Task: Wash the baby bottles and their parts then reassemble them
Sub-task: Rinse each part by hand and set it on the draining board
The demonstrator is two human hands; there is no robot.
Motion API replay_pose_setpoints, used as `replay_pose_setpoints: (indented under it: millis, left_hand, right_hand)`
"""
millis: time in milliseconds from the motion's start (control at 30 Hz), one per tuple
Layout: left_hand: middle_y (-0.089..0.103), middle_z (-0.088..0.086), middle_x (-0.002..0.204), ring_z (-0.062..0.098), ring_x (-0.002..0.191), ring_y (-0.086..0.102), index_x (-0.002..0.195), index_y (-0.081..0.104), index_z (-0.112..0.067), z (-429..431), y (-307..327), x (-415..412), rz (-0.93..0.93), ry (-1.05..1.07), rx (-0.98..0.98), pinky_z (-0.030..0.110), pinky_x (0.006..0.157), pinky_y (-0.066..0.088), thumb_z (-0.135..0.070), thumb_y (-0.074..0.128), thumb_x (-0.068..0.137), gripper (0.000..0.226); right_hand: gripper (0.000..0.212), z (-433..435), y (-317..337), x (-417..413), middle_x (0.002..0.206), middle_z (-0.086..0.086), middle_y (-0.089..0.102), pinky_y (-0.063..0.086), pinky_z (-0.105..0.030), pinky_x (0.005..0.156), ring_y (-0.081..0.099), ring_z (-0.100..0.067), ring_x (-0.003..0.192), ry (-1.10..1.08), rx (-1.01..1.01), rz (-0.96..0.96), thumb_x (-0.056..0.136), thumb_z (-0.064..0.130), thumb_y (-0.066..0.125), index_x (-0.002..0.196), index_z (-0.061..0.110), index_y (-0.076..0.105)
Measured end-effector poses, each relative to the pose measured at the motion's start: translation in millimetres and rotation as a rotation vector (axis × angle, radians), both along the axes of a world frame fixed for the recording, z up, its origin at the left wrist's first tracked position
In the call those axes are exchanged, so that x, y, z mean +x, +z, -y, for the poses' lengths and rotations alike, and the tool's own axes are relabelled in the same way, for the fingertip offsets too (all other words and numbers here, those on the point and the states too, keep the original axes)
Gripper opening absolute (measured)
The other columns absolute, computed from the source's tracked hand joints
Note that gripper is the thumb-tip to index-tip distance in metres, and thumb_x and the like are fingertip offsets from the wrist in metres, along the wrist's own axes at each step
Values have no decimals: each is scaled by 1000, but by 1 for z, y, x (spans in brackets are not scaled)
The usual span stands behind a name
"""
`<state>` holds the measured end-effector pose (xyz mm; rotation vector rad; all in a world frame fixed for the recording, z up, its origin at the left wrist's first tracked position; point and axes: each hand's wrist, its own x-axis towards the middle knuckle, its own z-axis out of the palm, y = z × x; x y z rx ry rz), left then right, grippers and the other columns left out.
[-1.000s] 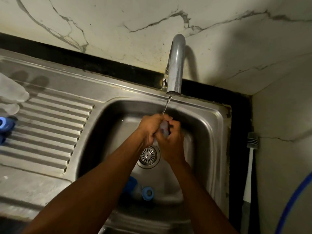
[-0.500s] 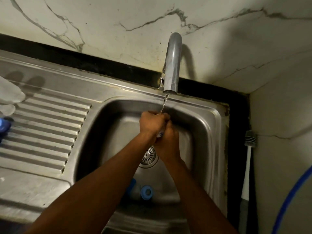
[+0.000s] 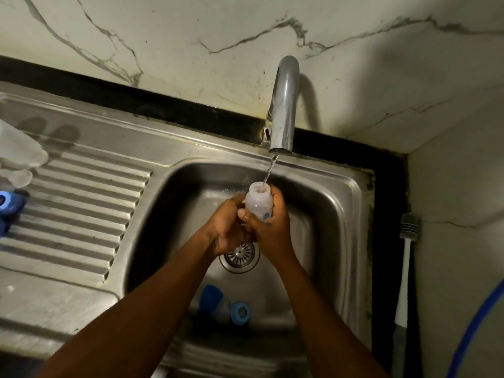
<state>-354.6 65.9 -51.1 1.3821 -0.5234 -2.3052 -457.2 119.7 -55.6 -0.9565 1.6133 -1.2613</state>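
In the head view, the right hand (image 3: 272, 230) is gripping a clear baby bottle (image 3: 258, 204) upright over the sink basin (image 3: 330, 211), toward its back edge. Its fingers are wrapping around the far side and its thumb is crossing the front. The left hand (image 3: 226, 227) is curling in against the bottle's lower left side, fingers bent around it and touching the right hand. The bottle's open mouth is sitting directly under the tap (image 3: 283, 110), and a thin stream of water (image 3: 270, 170) is running into it.

Below the hands, the drain strainer (image 3: 240, 256) is showing in the middle of the basin floor. Near the basin's front edge, a blue cap (image 3: 210, 297) and a blue ring (image 3: 240, 312) are lying just beside each other, with a clear part between them that is too dim to identify.

On the ribbed drainboard (image 3: 81, 208), at its far left edge, 2 clear pieces (image 3: 19, 154) are lying above blue pieces (image 3: 9, 204), all partly cut off.

Beyond the sink's right edge, a white-handled brush (image 3: 406, 257) is standing against the wall, and a blue hose (image 3: 477, 323) is curving past it.
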Motion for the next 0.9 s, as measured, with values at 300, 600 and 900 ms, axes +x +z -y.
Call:
replay_pose_setpoints:
  millis: [300, 600, 900]
  left_hand:
    - [70, 23, 118, 43, 114, 63, 129, 59, 0, 5, 1, 4, 120, 157, -74, 54, 100, 51, -54, 48, 99, 63]
    - [47, 15, 149, 38, 130, 48, 151, 38, -8, -8, -17, 21, 422, 146, -47, 46, 104, 44, -51, 30, 107, 63]
    - [53, 14, 143, 33, 128, 51, 146, 44, -5, -15, -26, 21, 465, 142, -30, 45, 107, 43, -47, 30, 108, 59]
  right_hand:
    - [64, 5, -12, -11, 129, -1, 63, 56, -37, 94, 62, -16, 116, -11, 18, -413, 84, 31, 74, 142, 22, 48]
    - [54, 8, -35, 9, 120, 0, 65, 51, -26, 90, 60, -15, 108, -30, 187, -537, 83, 18, 78, 133, 17, 58]
    - [61, 23, -45, 7, 124, -3, 66, 49, -13, 83, 61, -13, 110, 42, 313, -516, 83, 18, 80, 139, 19, 55]
